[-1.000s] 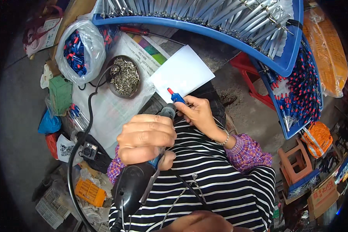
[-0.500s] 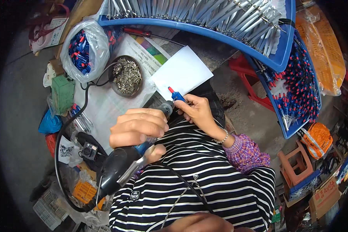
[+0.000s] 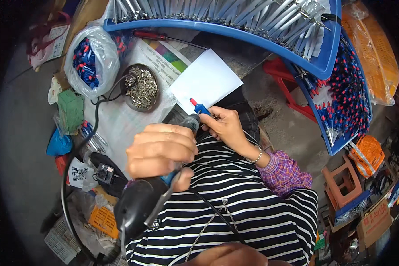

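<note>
My left hand [image 3: 162, 146] is wrapped round an electric screwdriver [image 3: 139, 199], a dark-bodied tool with a metal lever along its side. Its grey nose points up and right, against or very close to a small blue plastic piece with a red tip [image 3: 201, 109]. That piece is pinched between the thumb and fingers of my right hand [image 3: 227, 126], over my lap. Where the screwdriver's bit meets the piece is too small to make out. Just beyond, a white sheet [image 3: 208, 80] lies at the table's right edge.
A round bowl of small metal screws [image 3: 141, 91] stands on the table beside a plastic bag of blue-and-red pieces [image 3: 88, 66]. Metal rods fill a blue tray [image 3: 226, 33] at the far side; another blue tray [image 3: 341, 106] holds red-tipped pieces at right. A black cable [image 3: 66, 177] loops at left.
The rear of the screwdriver has swung slightly lower, and the cable at left has shifted. Both hands keep their grips; the view has moved a little.
</note>
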`<control>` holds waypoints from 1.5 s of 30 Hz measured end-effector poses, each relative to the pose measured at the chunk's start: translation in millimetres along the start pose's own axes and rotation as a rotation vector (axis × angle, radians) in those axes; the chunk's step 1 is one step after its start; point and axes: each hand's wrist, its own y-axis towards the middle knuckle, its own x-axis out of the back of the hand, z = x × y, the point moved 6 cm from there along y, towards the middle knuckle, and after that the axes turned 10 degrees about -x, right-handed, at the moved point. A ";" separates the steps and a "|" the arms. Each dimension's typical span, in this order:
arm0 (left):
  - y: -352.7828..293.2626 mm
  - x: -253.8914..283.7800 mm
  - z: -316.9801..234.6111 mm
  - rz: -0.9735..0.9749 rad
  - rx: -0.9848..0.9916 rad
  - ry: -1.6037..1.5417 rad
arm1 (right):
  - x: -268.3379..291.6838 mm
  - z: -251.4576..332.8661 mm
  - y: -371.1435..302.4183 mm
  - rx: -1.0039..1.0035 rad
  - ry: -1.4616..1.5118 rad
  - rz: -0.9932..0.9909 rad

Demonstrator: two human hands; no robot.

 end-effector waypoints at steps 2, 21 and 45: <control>8.9 -6.5 2.1 -0.002 -0.010 -0.022 | 5.3 1.2 -2.1 -0.016 -0.015 -0.012; -0.2 -9.7 6.4 -0.039 0.058 0.050 | -2.0 1.0 0.5 0.144 0.003 0.006; -48.1 38.4 -37.6 -0.498 -0.023 -0.017 | 18.8 22.0 -27.4 0.102 -0.020 0.006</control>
